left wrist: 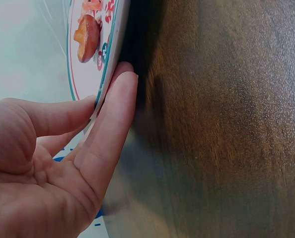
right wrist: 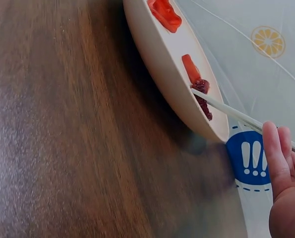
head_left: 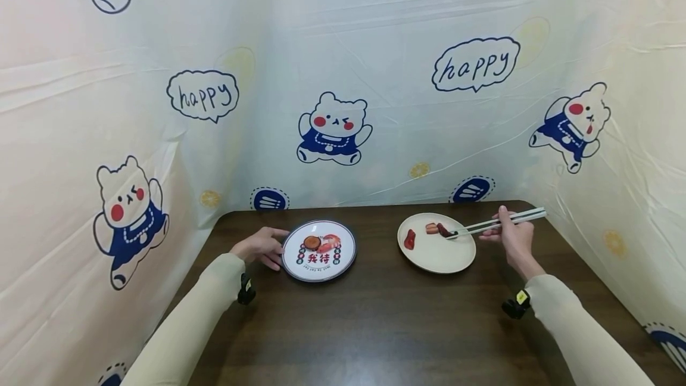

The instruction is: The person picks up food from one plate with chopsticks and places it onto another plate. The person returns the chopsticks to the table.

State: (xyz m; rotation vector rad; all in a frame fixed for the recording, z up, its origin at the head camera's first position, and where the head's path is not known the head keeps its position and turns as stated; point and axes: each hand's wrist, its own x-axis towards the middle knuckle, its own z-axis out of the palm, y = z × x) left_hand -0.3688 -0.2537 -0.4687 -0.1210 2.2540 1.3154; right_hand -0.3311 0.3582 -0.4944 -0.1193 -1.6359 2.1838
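In the head view my left hand pinches the left edge of a white plate with a blue rim and printed characters. The left wrist view shows the thumb at the rim, fingers underneath. A round brown food piece and a pinkish-orange piece are on it. My right hand holds light-coloured chopsticks, their tips at a dark red food piece on a cream plate. Beside that piece lies an orange-red one; a red piece sits farther left.
Both plates are toward the far side of a dark wooden table. A pale cloth printed with bears and "happy" bubbles hangs behind the table and along both sides. Each wrist wears a small black camera.
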